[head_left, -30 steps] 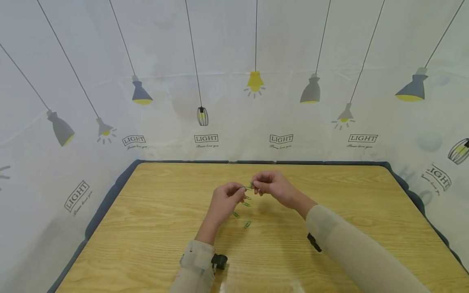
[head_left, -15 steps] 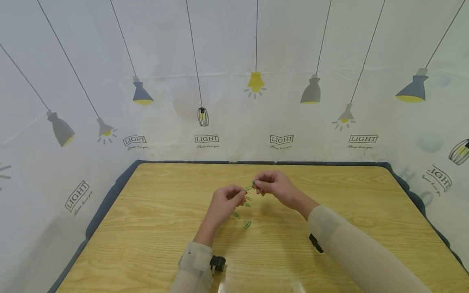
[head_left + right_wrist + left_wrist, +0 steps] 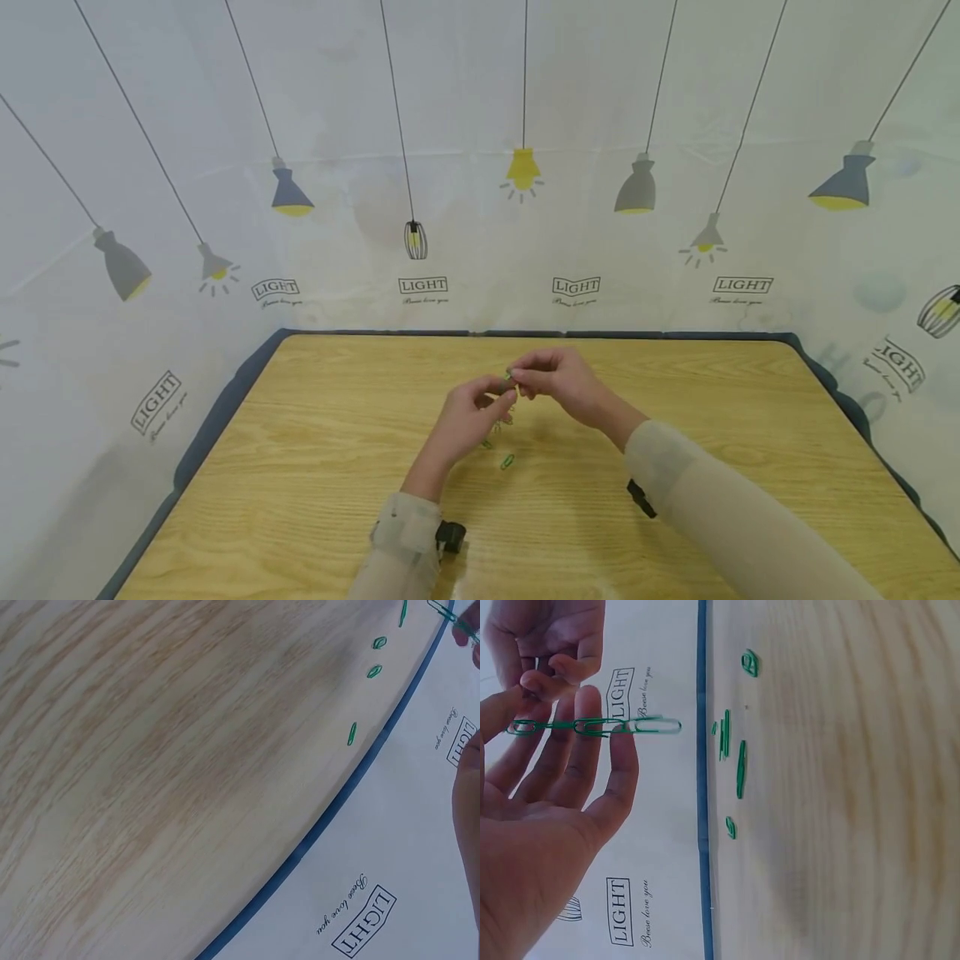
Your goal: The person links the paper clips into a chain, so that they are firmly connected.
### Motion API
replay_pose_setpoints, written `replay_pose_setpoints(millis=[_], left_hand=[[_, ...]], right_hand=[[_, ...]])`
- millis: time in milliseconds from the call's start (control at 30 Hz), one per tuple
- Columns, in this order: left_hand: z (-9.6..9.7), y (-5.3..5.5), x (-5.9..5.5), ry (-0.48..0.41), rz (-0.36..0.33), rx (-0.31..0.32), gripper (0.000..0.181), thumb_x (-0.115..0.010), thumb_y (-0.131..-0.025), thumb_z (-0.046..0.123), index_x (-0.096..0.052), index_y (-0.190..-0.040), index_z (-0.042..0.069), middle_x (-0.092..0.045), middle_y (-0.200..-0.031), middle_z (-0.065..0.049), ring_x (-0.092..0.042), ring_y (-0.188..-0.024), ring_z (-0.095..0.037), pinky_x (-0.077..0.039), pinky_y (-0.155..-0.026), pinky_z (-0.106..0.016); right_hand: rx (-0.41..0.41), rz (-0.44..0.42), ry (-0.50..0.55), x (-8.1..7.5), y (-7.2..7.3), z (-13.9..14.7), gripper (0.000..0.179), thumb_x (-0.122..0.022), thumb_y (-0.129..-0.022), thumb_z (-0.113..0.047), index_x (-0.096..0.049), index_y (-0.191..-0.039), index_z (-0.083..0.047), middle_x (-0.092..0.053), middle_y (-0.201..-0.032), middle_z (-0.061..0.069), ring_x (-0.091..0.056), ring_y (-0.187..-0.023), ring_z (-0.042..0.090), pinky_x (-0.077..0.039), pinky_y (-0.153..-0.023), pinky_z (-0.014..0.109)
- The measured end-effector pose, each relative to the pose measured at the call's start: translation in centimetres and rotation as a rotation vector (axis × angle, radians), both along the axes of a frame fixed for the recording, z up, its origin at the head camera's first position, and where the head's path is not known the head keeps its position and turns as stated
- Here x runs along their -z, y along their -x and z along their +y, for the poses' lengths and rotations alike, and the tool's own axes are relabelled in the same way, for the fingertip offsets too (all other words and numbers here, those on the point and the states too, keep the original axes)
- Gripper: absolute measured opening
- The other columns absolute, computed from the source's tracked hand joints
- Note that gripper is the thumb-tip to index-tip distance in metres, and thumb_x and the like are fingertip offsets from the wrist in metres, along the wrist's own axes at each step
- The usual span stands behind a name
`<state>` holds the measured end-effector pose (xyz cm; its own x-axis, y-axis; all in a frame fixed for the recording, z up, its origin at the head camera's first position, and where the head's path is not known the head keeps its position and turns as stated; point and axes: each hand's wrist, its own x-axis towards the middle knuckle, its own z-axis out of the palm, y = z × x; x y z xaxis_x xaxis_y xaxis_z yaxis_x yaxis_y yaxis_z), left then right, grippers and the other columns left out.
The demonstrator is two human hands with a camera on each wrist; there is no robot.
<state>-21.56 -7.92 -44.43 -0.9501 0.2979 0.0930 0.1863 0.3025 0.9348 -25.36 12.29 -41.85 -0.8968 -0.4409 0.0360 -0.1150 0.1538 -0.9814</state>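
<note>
A short chain of linked green paper clips (image 3: pixel 592 726) hangs across the fingers of my left hand (image 3: pixel 544 832) in the left wrist view, its free end dangling past the fingertips. Thumb and fingers of that hand pinch the chain's upper end. My right hand (image 3: pixel 562 387) pinches a green paper clip (image 3: pixel 508 375) in the head view, mostly covered by the fingertips. Both hands meet above the table, the left hand (image 3: pixel 468 421) slightly nearer to me. How the two clips sit together between the fingers cannot be told.
Several loose green paper clips lie on the wooden table (image 3: pixel 337 467) below the hands, one paper clip (image 3: pixel 507 462) nearest to me. A dark blue edge (image 3: pixel 570 334) borders the table, and a white curtain (image 3: pixel 465 100) printed with lamps stands behind it.
Over the last half second my left hand has moved up and right, bringing its fingertips against the right hand's. The clip stretch seen between them before is now hidden. Loose clips stay put.
</note>
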Motion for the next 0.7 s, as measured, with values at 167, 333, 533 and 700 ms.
replay_pose_setpoints(millis=[167, 333, 533, 700], left_hand=[[0.1, 0.1, -0.2, -0.056, 0.043, -0.041, 0.027, -0.059, -0.098, 0.039, -0.068, -0.111, 0.017, -0.067, -0.108, -0.006, -0.070, -0.087, -0.024, -0.056, -0.064, -0.038], [0.0, 0.2, -0.2, -0.086, 0.043, -0.056, 0.028, -0.056, -0.100, 0.034, -0.068, -0.108, 0.011, -0.069, -0.101, -0.016, -0.069, -0.088, -0.028, -0.058, -0.081, -0.043], [0.0, -0.8, -1.7, -0.052, 0.017, -0.041, 0.026, -0.048, -0.104, 0.023, -0.067, -0.109, 0.005, -0.067, -0.099, -0.024, -0.068, -0.089, -0.034, -0.058, -0.080, -0.033], [0.0, -1.8, -3.1, -0.022, 0.040, -0.046, 0.025, -0.047, -0.105, 0.020, -0.067, -0.106, 0.005, -0.065, -0.088, -0.021, -0.065, -0.080, -0.029, -0.052, -0.067, -0.022]], right_hand=[[0.001, -0.028, 0.055, 0.1, 0.0, -0.4, 0.026, -0.069, -0.093, -0.028, -0.071, -0.107, -0.006, -0.068, -0.088, 0.013, -0.060, -0.076, 0.019, -0.054, -0.080, 0.040], [0.005, -0.043, 0.062, 0.1, 0.0, -0.5, 0.025, -0.068, -0.093, -0.025, -0.070, -0.107, -0.005, -0.069, -0.085, 0.002, -0.059, -0.075, 0.018, -0.053, -0.082, 0.044], [0.008, -0.035, 0.046, 0.4, 0.0, -0.6, 0.023, -0.068, -0.093, -0.024, -0.070, -0.107, -0.006, -0.069, -0.086, 0.001, -0.059, -0.074, 0.017, -0.053, -0.073, 0.035], [0.000, -0.032, 0.044, 0.5, 0.0, -0.7, 0.023, -0.068, -0.094, -0.024, -0.070, -0.107, -0.006, -0.070, -0.088, 0.003, -0.059, -0.073, 0.016, -0.053, -0.072, 0.033]])
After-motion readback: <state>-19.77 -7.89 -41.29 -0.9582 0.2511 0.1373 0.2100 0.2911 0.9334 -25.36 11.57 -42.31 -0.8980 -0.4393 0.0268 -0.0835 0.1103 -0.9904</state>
